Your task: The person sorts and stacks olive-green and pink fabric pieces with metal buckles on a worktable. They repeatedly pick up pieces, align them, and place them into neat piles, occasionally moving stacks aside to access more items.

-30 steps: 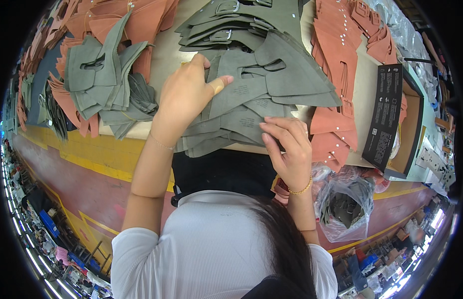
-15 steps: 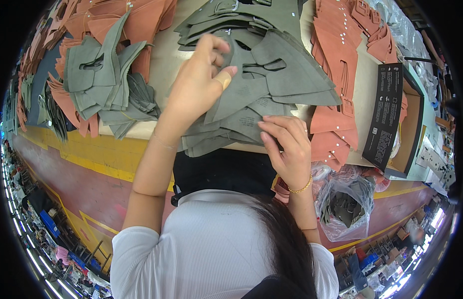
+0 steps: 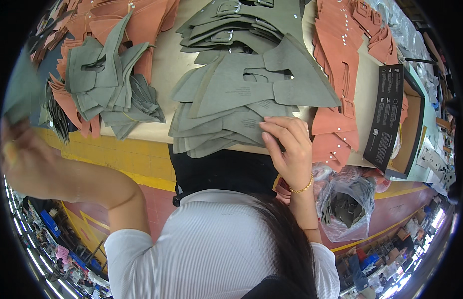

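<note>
My left hand [image 3: 29,159] is at the far left, smeared by motion, with a blurred grey-green shoe-upper piece [image 3: 24,94] held out beyond its fingers. My right hand [image 3: 289,147] rests at the near right edge of a stack of flat grey-green shoe-upper pieces [image 3: 226,122], its fingertips touching the stack and its thumb apart. The topmost upper piece [image 3: 306,82] has a cut-out slot in its middle and lies fanned across the others. Behind it are more grey-green uppers with metal buckles [image 3: 229,7].
Another grey-green pile [image 3: 99,84] lies left on the table, beside rust-orange pieces [image 3: 142,60]. More orange pieces [image 3: 336,65] line the right. A black printed card [image 3: 383,114] leans by an open box [image 3: 411,134]. A clear plastic bag [image 3: 346,214] of dark pieces hangs below.
My left hand has swung from the middle stack to the far left, carrying a grey-green piece off it. My right hand has stayed almost in place.
</note>
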### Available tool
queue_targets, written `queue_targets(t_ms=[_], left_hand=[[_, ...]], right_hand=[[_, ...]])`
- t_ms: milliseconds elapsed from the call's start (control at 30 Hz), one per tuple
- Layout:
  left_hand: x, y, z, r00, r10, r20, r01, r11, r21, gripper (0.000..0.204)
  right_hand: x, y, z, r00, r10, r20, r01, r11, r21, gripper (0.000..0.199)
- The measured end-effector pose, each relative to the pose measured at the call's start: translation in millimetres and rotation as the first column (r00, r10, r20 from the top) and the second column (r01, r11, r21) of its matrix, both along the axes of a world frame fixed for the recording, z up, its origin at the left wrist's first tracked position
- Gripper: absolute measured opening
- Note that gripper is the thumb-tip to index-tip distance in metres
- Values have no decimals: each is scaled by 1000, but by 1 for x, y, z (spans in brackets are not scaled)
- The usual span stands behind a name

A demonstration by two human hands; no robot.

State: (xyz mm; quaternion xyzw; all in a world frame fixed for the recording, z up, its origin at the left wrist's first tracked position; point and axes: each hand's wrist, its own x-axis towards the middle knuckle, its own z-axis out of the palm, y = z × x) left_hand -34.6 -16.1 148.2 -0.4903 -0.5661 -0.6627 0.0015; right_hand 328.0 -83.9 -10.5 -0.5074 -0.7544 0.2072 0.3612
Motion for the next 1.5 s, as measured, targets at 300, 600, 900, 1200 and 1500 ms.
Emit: queue_targets(t_ms=[300, 600, 900, 1200, 1500], left_hand=[[56, -14, -126, 732, -207, 649, 626, 578, -523, 47], [99, -5, -153, 869, -494, 30, 343, 559, -755, 29], [101, -3, -178, 838, -457, 297, 483, 369, -794, 36], [93, -34, -200, 796, -371, 478, 601, 389, -698, 41], [90, -34, -198, 788, -383, 482, 603, 328, -727, 47]], right_hand=[[1, -1, 1, 1000, 10, 27, -9, 1000, -23, 20], [-18, 40, 10, 948, 103, 300, -116, 993, 27, 40], [-26, 66, 25, 874, 244, 420, -216, 970, -115, 41], [-26, 110, 101, 926, 96, 365, -93, 995, -24, 17], [-47, 175, 89, 340, 53, -939, -389, 917, -89, 13]])
